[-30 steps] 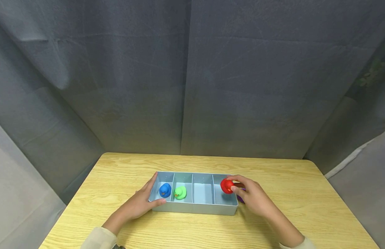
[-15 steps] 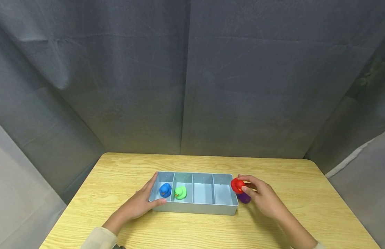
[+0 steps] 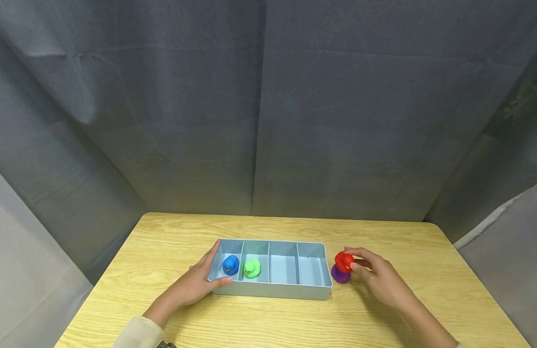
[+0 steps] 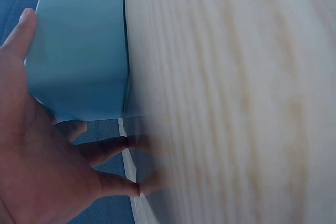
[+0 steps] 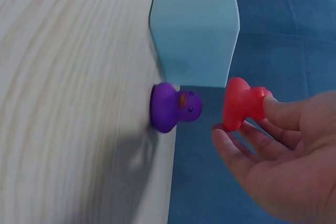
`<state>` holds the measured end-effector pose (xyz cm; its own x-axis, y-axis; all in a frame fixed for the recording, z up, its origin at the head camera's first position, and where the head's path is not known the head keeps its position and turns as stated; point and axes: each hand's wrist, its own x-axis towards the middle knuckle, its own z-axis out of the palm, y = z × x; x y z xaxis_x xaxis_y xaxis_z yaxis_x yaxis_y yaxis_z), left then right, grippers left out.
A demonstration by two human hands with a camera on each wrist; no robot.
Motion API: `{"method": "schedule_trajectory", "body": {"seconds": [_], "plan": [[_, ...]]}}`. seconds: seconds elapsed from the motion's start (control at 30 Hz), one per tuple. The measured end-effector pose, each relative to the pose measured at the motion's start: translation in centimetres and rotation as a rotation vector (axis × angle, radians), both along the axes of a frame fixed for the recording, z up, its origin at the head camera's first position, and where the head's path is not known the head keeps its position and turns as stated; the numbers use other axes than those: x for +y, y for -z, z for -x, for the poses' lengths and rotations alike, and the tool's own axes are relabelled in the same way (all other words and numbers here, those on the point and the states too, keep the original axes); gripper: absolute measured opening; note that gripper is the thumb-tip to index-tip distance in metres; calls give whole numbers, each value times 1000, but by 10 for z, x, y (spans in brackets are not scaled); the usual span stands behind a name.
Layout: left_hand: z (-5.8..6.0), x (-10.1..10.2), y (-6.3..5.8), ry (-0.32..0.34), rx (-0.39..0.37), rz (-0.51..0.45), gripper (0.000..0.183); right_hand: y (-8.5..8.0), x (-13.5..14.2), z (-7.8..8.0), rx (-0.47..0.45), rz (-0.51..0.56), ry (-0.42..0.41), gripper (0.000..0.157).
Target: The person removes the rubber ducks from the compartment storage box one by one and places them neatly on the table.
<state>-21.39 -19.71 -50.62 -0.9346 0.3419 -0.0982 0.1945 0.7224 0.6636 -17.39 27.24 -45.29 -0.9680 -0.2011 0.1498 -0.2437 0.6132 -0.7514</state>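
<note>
Right hand (image 3: 380,280) pinches red duck (image 5: 240,106); best hold it clear of purple duck (image 5: 165,109), three o'clock from box (image 3: 268,291). Left hand (image 3: 195,285): fingers spread.

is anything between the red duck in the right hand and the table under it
Yes, it seems so: the purple duck stands on the table, just off the end of the box, and looks roughly beneath the raised red duck in the right hand. The right wrist view shows a gap between them.
</note>
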Motion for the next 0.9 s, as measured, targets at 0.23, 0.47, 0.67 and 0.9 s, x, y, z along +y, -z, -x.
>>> {"method": "schedule_trajectory", "body": {"seconds": [0.23,0.47,0.67,0.9], "plan": [[0,0,-1,-1,-5,-1,107,6,12,-2,-29,-25,17,31],[0,0,-1,0,0,0,107,12,24,-3,-56,-52,24,30],[-1,0,-1,-2,-5,-1,106,17,31,-3,-46,-53,9,30],[-1,0,-2,-3,-5,-2,107,24,40,1,-78,-75,18,30]]}}
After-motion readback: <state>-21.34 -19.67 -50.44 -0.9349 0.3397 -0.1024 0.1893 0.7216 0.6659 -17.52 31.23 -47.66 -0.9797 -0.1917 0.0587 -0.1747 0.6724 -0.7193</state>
